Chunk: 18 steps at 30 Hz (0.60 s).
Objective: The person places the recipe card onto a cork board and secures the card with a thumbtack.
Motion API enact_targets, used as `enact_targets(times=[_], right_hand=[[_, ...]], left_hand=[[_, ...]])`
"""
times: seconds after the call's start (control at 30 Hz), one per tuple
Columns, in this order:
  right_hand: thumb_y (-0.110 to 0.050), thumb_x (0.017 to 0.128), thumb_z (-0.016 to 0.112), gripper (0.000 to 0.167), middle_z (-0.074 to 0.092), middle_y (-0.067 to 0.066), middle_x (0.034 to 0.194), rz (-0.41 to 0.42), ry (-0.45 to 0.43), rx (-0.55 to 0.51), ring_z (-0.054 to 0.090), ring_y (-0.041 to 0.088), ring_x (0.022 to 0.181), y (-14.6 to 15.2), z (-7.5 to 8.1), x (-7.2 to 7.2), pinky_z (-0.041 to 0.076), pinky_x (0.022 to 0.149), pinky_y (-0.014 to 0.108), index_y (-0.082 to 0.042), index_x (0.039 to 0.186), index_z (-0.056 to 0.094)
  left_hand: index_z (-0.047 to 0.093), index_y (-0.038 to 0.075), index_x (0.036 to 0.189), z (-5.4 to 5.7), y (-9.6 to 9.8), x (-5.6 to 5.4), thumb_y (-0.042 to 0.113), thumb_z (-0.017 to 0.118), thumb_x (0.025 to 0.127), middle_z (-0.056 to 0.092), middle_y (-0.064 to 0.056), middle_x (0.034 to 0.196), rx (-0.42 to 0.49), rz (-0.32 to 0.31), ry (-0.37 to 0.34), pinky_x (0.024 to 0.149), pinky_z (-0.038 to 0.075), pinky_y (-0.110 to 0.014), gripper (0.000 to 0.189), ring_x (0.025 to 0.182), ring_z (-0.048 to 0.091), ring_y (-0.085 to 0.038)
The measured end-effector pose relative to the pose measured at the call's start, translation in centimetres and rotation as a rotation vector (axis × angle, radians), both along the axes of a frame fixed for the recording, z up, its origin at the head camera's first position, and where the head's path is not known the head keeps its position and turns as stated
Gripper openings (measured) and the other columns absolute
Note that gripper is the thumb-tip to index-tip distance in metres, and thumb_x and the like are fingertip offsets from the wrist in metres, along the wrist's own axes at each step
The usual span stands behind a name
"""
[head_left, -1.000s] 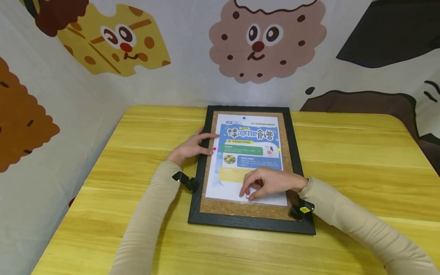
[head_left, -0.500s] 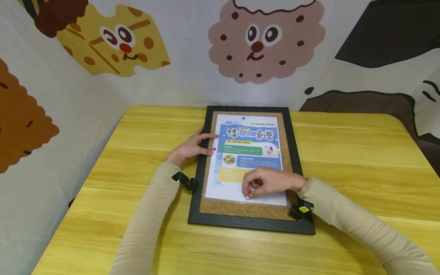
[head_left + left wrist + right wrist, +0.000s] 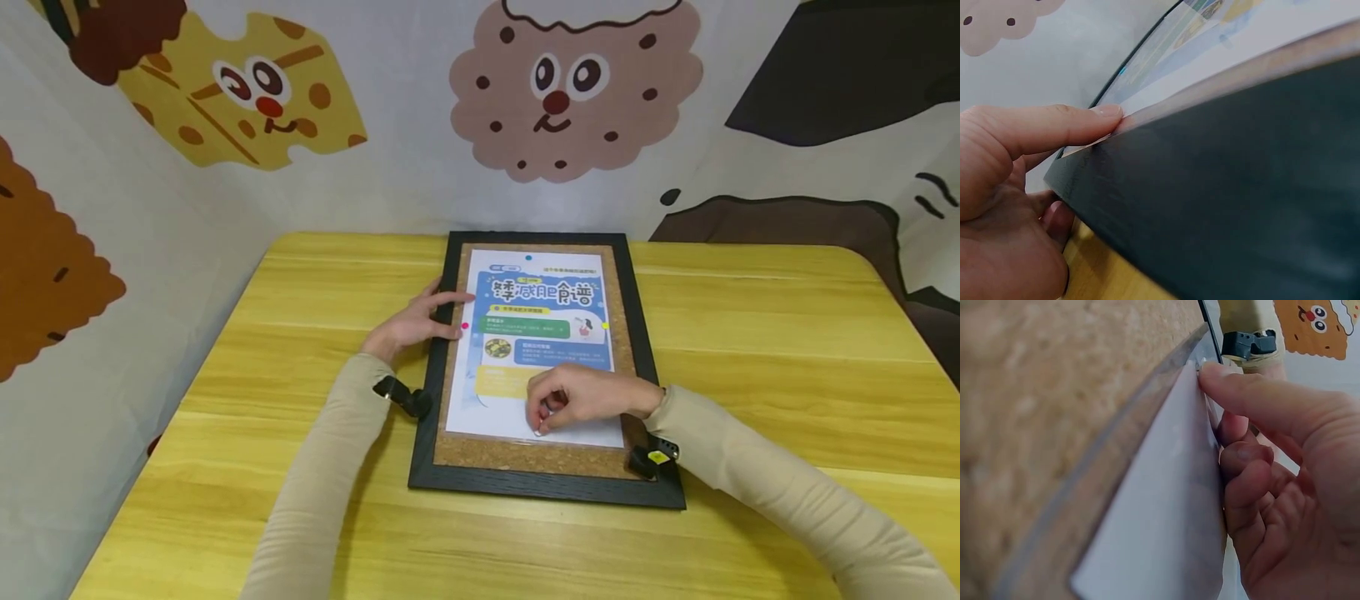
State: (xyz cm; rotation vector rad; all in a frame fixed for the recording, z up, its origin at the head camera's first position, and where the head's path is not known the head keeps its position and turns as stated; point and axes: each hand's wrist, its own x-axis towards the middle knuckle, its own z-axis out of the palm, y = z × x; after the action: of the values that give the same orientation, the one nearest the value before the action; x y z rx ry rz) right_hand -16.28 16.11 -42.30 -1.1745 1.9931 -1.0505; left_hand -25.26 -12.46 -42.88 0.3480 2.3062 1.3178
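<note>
A black-framed cork board [image 3: 525, 458] lies on the table, bearing a printed sheet [image 3: 495, 417] with blue, green and yellow sections. Round pins sit at its edges: blue [image 3: 528, 257] at the top, pink [image 3: 465, 326] on the left, yellow [image 3: 605, 326] on the right. My left hand [image 3: 411, 327] grips the frame's left side; in the left wrist view the thumb [image 3: 1066, 128] lies over the black border, the other fingers at its outer side. With thumb and forefinger, my right hand [image 3: 585, 393] pinches a small white pin [image 3: 537, 432] at the sheet's bottom edge, mostly hidden by the fingertips.
The wooden table [image 3: 750, 350] extends on both sides of the board. Behind it hangs a cloth [image 3: 405, 196] printed with cartoon foods. Each wrist carries a small black camera, the right one [image 3: 647, 460] close over the frame's lower right corner.
My right forefinger has drawn in toward the thumb and the fingertips have closed on the white pin. The left hand keeps its place; the head view has shifted slightly.
</note>
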Motion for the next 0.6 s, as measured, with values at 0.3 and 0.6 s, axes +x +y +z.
enact_targets(times=[0.3,0.6], right_hand=[[-0.003,0.081,0.074,0.013,0.058,-0.009,0.076,-0.015,0.012,0.012,0.050,0.006,0.067,-0.12,0.24,0.19,0.041,0.058,0.020,-0.017,0.083,0.075],[0.000,0.080,0.074,0.014,0.057,-0.009,0.075,-0.004,0.018,0.022,0.049,0.007,0.066,-0.26,0.60,0.30,0.042,0.060,0.021,-0.014,0.081,0.076]], left_hand=[[0.053,0.021,0.140,0.02,0.20,-0.04,0.016,0.077,0.081,-0.008,-0.006,0.161,-0.014,0.003,0.001,0.109,0.005,-0.062,0.065,0.144,-0.004,-0.037],[0.050,0.021,0.143,-0.04,0.13,0.00,0.016,0.076,0.082,-0.009,-0.007,0.161,-0.049,-0.010,0.008,0.109,0.005,-0.062,0.065,0.144,-0.005,-0.037]])
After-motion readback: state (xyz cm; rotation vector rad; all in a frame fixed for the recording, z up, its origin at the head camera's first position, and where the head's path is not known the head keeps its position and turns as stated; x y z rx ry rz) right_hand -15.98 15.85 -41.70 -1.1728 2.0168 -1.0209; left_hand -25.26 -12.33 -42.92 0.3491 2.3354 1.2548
